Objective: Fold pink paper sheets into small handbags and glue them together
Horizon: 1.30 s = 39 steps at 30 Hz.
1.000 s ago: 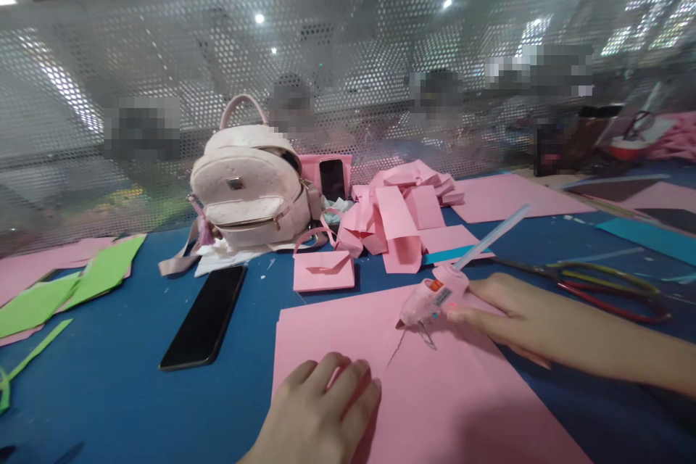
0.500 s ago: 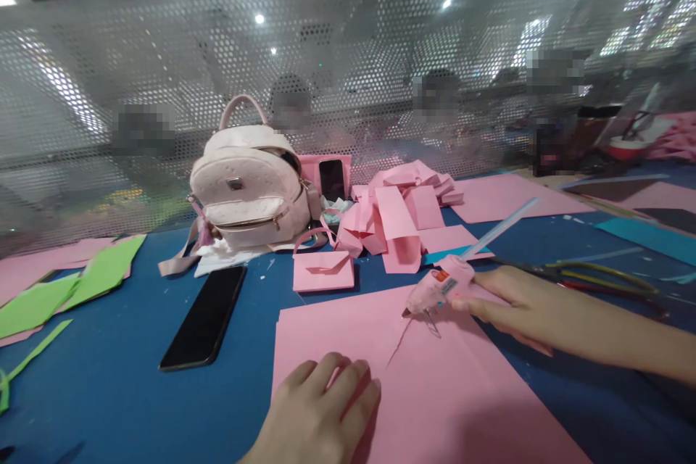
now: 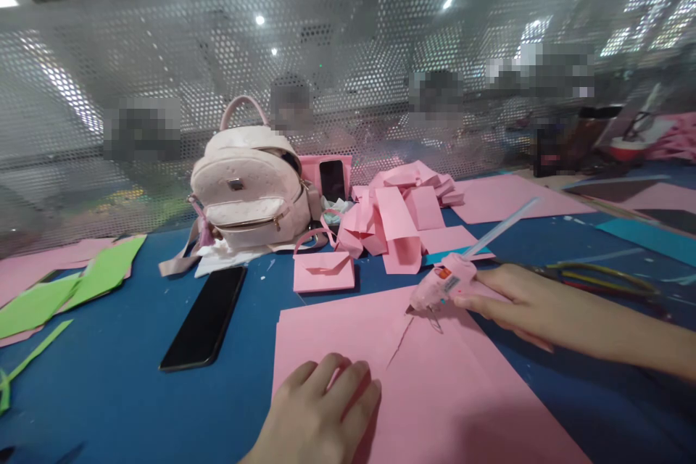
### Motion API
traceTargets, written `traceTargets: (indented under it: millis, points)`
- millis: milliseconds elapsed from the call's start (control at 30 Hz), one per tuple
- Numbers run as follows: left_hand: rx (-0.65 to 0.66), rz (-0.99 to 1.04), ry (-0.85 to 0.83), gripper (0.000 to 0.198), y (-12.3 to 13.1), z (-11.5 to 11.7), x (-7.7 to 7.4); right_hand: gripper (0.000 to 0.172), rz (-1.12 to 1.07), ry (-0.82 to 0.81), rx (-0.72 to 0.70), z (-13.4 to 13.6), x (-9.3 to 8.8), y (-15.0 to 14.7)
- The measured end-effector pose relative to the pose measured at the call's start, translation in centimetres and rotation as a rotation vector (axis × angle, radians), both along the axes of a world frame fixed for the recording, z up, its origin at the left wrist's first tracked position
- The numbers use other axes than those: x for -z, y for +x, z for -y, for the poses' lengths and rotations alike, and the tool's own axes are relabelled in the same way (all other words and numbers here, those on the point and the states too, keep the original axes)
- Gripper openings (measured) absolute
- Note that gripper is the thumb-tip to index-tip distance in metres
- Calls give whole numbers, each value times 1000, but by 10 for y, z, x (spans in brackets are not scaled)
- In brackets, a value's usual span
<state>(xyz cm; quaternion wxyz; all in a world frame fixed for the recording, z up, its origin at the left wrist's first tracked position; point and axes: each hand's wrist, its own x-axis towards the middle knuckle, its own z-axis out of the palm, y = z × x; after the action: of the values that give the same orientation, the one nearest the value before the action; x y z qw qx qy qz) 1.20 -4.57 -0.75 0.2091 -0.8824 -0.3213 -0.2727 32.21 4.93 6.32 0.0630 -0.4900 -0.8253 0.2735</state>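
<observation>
A large sheet of pink paper (image 3: pixel 424 406) lies on the blue table in front of me. My left hand (image 3: pixel 320 409) rests on its left part, fingers slightly bent and apart, with nothing seen in them. My right hand (image 3: pixel 505 304) is closed around a pink glue gun (image 3: pixel 443 283) over the sheet's far right edge. The gun's nozzle points left and down, and a clear glue stick (image 3: pixel 503 227) juts from its back. A thin dark line (image 3: pixel 399 343) runs on the paper below the nozzle. Just beyond the sheet sits a small pink paper bag (image 3: pixel 323 272).
A black phone (image 3: pixel 204 319) lies left of the sheet. Behind it stands a pale pink backpack (image 3: pixel 244 188), beside a pile of folded pink paper (image 3: pixel 399 214). Scissors (image 3: pixel 603 281) lie beyond my right forearm. Green paper pieces (image 3: pixel 103 275) are at far left; a perforated panel (image 3: pixel 353 36) stands behind.
The glue gun has shifted very slightly to the right, its nozzle with it. My left hand and the pink sheet stay where they were.
</observation>
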Motion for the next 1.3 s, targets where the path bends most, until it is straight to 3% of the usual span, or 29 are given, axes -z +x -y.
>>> traceTargets:
  millis: [400, 767, 900, 1133, 1300]
  points:
    - [3, 1, 5, 41, -1, 0, 0, 58, 27, -42, 36, -2, -4, -1]
    - [1, -10, -13, 42, -1, 1, 0, 77, 81, -69, 69, 4, -10, 0]
    - [-2, -8, -17, 42, -1, 1, 2, 71, 80, -77, 120, 6, -9, 1]
    - [6, -3, -22, 39, -1, 1, 0, 52, -7, -66, 74, 8, -6, 2]
    - [3, -18, -29, 38, -1, 1, -2, 57, 30, -41, 119, 10, -15, -4]
